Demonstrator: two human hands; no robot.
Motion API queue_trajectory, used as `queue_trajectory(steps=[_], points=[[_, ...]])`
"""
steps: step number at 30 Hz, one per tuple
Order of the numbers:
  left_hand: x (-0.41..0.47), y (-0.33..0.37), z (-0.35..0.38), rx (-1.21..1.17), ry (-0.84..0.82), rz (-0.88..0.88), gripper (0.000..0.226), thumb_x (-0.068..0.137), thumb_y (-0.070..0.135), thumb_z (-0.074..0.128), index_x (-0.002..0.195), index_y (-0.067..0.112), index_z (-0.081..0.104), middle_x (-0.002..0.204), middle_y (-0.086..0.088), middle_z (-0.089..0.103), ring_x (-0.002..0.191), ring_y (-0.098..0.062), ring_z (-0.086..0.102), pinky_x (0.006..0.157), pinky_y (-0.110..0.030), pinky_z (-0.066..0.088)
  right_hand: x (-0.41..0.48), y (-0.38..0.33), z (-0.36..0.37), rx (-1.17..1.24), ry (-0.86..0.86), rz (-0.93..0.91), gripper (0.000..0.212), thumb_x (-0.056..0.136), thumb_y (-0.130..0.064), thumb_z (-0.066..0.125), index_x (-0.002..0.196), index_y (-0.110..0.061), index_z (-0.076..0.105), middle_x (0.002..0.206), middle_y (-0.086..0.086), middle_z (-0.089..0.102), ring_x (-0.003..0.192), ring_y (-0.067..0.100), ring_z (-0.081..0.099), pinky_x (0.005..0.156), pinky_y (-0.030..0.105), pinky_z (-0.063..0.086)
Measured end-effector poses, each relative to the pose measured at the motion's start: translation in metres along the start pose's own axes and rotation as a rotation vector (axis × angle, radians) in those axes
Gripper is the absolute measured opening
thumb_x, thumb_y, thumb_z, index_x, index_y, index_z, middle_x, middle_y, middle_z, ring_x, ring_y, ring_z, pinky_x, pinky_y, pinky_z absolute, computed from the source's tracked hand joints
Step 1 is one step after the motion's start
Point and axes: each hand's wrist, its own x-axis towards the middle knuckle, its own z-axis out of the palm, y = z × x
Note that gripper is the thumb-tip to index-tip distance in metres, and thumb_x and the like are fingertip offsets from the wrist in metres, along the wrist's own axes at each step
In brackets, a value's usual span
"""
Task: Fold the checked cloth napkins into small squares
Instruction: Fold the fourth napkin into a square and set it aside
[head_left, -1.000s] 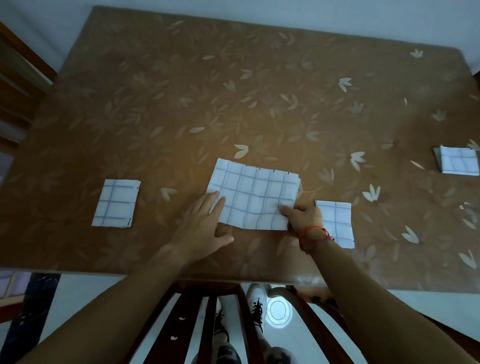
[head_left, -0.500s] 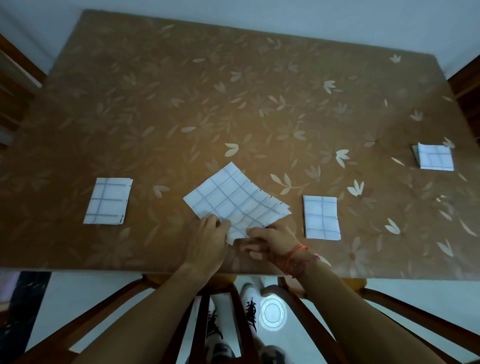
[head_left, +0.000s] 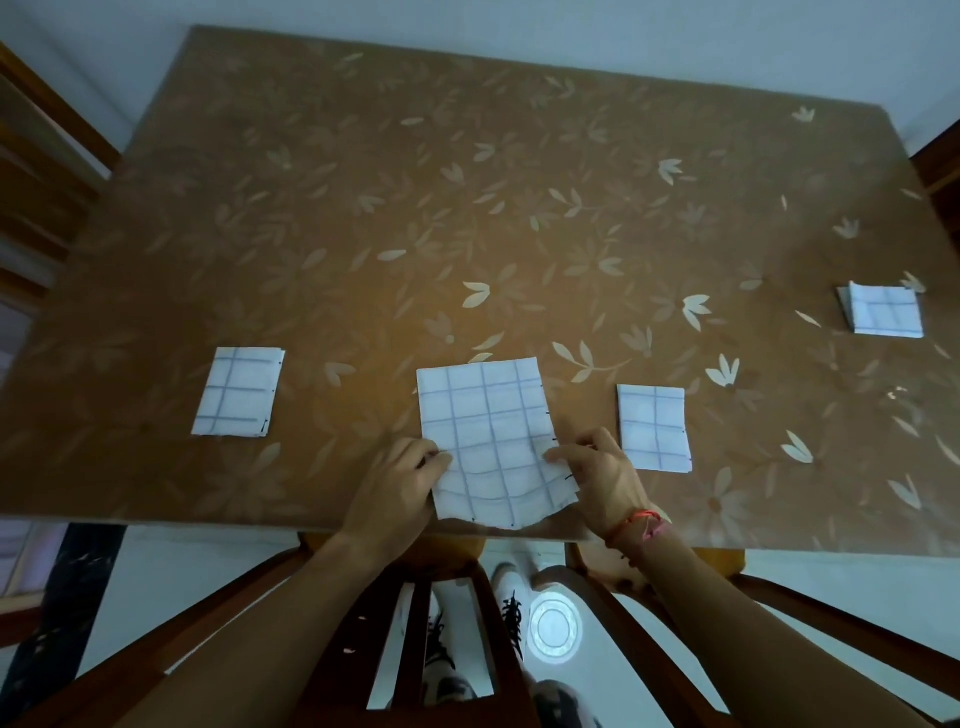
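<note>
A brown table (head_left: 467, 182) with a pale leaf-and-flower pattern fills most of the view, and the backs of dark wooden chairs (head_left: 613, 623) stand at its near edge. The largest cloth on it is the half-folded napkin (head_left: 488, 431), white with thin blue checks. It lies at the middle of the near edge as a tall rectangle whose far part is flat, while the near end is rumpled and reaches the table's rim. Three smaller checked napkins are already folded into compact rectangles. The left folded napkin (head_left: 239, 392) lies well apart to the left, the right folded napkin (head_left: 653, 428) lies just beside the right hand, and the far folded napkin (head_left: 885, 310) lies near the table's right edge. The left hand (head_left: 395, 493) has its fingers curled in and pinches the left edge of the half-folded napkin near its lower part. The right hand (head_left: 597, 475) grips the opposite edge at about the same height, one fingertip laid on top of the cloth and the other fingers bent beside it. A red thread bracelet (head_left: 641, 519) circles the right wrist. Below the table's edge, between the chair slats, a shoe (head_left: 511, 603) with dark laces shows on the pale floor.
</note>
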Motion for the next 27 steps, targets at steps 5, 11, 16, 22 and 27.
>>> queue_trajectory(steps=[5, 11, 16, 22, 27], points=[[-0.007, -0.005, -0.001, -0.014, 0.045, -0.037, 0.029, 0.074, -0.001, 0.065, 0.101, 0.007, 0.07, 0.102, -0.005, 0.066, 0.102, -0.023, 0.053, 0.077, -0.042, 0.051, 0.022, 0.023, 0.022, -0.094, -0.002, -0.137, 0.028, 0.057, -0.015, 0.073, 0.084, -0.02, 0.074, 0.116, -0.002, 0.061, 0.096, 0.012, 0.056, 0.078, 0.025, 0.051], [-0.004, -0.009, -0.004, -0.047, 0.085, -0.115, 0.019, 0.08, 0.011, 0.072, 0.099, 0.013, 0.071, 0.097, 0.001, 0.068, 0.099, -0.018, 0.054, 0.081, -0.039, 0.047, 0.022, 0.029, 0.024, 0.055, -0.125, 0.095, 0.024, 0.072, -0.013, 0.07, 0.093, -0.024, 0.071, 0.115, 0.013, 0.066, 0.085, 0.028, 0.062, 0.083, 0.033, 0.053], [0.003, -0.012, -0.007, -0.098, 0.078, -0.217, 0.025, 0.093, 0.033, 0.051, 0.09, 0.018, 0.07, 0.084, 0.006, 0.067, 0.086, -0.015, 0.057, 0.074, -0.031, 0.038, 0.046, 0.055, 0.044, 0.132, -0.151, 0.228, 0.032, 0.064, -0.043, 0.08, 0.074, -0.019, 0.064, 0.078, 0.002, 0.068, 0.072, 0.019, 0.065, 0.06, 0.026, 0.052], [0.021, -0.013, -0.013, -0.147, 0.102, -0.296, 0.023, 0.093, 0.024, 0.059, 0.071, 0.017, 0.057, 0.064, 0.007, 0.052, 0.062, -0.009, 0.045, 0.061, -0.029, 0.035, 0.044, 0.0, 0.009, 0.149, 0.085, -0.027, 0.02, 0.082, -0.036, 0.069, 0.081, -0.016, 0.069, 0.066, -0.005, 0.061, 0.061, 0.014, 0.056, 0.048, 0.013, 0.032], [0.035, -0.02, -0.011, -0.204, 0.075, -0.385, 0.016, 0.092, 0.031, 0.055, 0.083, 0.02, 0.062, 0.069, 0.007, 0.06, 0.067, -0.015, 0.057, 0.069, -0.04, 0.051, 0.065, -0.005, 0.009, 0.213, 0.112, 0.029, 0.026, 0.082, -0.039, 0.069, 0.09, -0.015, 0.072, 0.073, -0.008, 0.063, 0.068, 0.011, 0.058, 0.049, 0.01, 0.031]])
